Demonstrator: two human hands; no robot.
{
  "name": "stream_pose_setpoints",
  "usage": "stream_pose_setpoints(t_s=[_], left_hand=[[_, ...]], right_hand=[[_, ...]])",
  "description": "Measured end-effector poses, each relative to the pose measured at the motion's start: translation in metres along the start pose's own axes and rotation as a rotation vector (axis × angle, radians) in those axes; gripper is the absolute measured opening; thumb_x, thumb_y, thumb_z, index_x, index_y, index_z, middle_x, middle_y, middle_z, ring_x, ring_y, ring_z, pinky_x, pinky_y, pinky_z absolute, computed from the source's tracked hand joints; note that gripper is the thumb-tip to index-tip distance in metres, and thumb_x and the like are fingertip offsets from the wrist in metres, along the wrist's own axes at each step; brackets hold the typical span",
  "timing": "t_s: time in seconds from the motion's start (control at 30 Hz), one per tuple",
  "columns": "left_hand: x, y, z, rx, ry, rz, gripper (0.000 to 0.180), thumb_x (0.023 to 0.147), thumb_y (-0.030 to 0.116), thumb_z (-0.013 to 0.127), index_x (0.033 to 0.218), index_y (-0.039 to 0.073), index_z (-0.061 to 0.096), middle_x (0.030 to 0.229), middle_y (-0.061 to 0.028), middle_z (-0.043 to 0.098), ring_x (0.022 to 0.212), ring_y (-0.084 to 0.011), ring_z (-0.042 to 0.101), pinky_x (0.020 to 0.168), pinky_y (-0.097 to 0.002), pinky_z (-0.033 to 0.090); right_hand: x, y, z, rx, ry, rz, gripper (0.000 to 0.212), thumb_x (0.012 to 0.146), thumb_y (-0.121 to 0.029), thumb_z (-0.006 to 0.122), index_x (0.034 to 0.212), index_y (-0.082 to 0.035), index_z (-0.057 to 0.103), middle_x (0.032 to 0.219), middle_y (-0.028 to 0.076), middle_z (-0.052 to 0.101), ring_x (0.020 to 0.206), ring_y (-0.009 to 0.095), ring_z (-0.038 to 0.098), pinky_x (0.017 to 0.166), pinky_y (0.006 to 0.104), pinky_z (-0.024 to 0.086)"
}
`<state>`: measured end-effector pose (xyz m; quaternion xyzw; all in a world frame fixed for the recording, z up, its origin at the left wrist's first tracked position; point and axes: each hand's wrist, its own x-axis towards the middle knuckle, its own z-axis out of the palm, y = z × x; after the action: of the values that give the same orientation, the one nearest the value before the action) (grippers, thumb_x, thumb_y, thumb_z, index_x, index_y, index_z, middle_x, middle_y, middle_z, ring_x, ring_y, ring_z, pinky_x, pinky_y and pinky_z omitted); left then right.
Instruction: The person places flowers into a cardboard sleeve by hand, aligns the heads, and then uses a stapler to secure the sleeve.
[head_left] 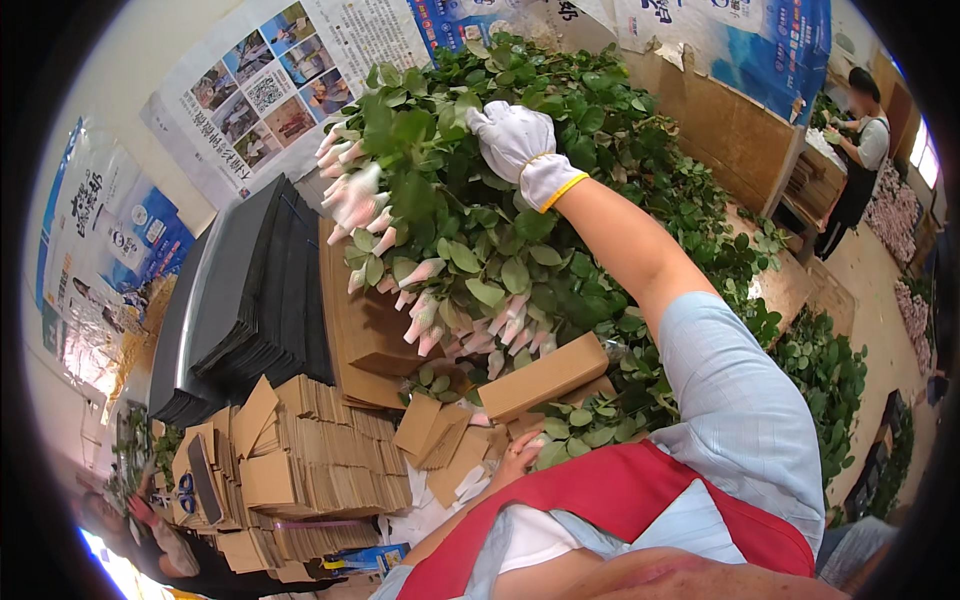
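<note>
A large heap of leafy roses (pixel 440 255) lies across the work surface, with pale pink blooms in white sleeves toward the left. My right hand (pixel 515 140), in a white glove with a yellow cuff edge, reaches onto the top of the heap. Its fingers curl closed among the leaves around a rose whose stem is hidden; blooms and leaves just left of it are blurred by motion. Low in the middle, my bare left hand (pixel 514 461) wears a ring. It is closed around leafy rose stems (pixel 585 425), though most of its fingers are hidden.
A folded brown cardboard piece (pixel 545 376) lies between my hands. Stacked cardboard sheets (pixel 325 455) and dark panels (pixel 250 290) stand left, with blue scissors (pixel 186 492) near them. A cardboard partition (pixel 725 150) rises behind the heap. Other people (pixel 865 150) work far right and lower left.
</note>
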<state>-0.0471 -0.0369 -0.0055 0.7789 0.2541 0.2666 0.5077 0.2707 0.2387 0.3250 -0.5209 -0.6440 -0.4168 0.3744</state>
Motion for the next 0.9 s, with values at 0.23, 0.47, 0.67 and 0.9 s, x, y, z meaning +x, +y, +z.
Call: stream_pose_setpoints(t_s=[0.23, 0.47, 0.67, 0.9], left_hand=[[0.000, -0.027, 0.006, -0.129, 0.011, -0.007, 0.048, 0.077, 0.015, 0.076, 0.119, 0.003, 0.058, 0.141, -0.0161, 0.043, 0.121, -0.0334, 0.049, 0.092, -0.0355, 0.048], [-0.004, 0.024, -0.010, 0.157, -0.046, -0.131, 0.059, 0.070, 0.017, 0.083, 0.120, 0.002, 0.056, 0.144, -0.0135, 0.038, 0.126, -0.0340, 0.046, 0.097, -0.0355, 0.049], [0.014, 0.036, -0.006, 0.073, -0.047, -0.074, 0.061, 0.067, 0.015, 0.084, 0.120, 0.001, 0.057, 0.142, -0.0171, 0.040, 0.125, -0.0331, 0.047, 0.097, -0.0357, 0.048], [0.016, 0.017, 0.001, 0.038, 0.003, -0.127, 0.042, 0.071, 0.008, 0.079, 0.111, 0.003, 0.065, 0.136, -0.0136, 0.050, 0.120, -0.0312, 0.052, 0.095, -0.0364, 0.047]], right_hand=[[0.010, -0.064, -0.061, 0.080, -0.004, -0.125, 0.023, 0.087, -0.017, 0.053, 0.110, -0.015, 0.060, 0.082, 0.003, 0.063, 0.070, 0.024, 0.065, 0.054, 0.0407, 0.047], [-0.065, -0.063, -0.142, 0.004, -0.217, -0.080, 0.021, 0.079, -0.014, 0.058, 0.100, -0.015, 0.060, 0.074, 0.004, 0.060, 0.065, 0.021, 0.063, 0.052, 0.0373, 0.048], [-0.150, -0.024, -0.145, 0.226, -0.906, 0.165, 0.015, 0.086, -0.018, 0.056, 0.090, -0.006, 0.063, 0.081, 0.017, 0.065, 0.069, 0.033, 0.065, 0.065, 0.0409, 0.055], [0.015, -0.010, 0.019, 0.766, -0.977, 0.629, 0.042, 0.092, -0.046, 0.046, 0.096, -0.008, 0.063, 0.097, 0.018, 0.068, 0.087, 0.031, 0.067, 0.077, 0.0371, 0.053]])
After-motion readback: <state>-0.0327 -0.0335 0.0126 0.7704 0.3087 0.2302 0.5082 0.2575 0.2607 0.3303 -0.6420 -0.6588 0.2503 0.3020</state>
